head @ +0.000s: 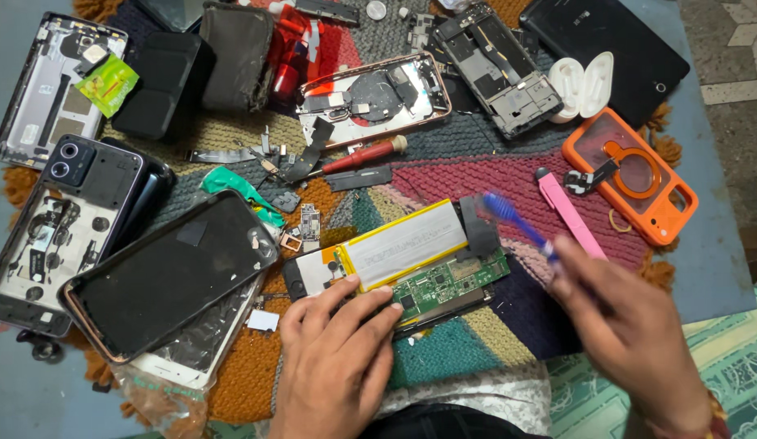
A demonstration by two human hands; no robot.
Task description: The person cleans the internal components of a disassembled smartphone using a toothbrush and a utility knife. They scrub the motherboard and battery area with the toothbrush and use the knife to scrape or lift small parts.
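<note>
My left hand presses down on an opened phone lying on a knitted mat, fingers resting along its near edge. Inside the phone I see a white battery with yellow edges and a green circuit board. My right hand holds a blue brush; its blurred bristle end hovers over the phone's far right corner, above a strip of black tape.
A black phone screen lies left of my hand. Around it are phone back covers, a rose-gold phone frame, a red screwdriver, a pink tool, an orange case, a white earbud case and a black tablet.
</note>
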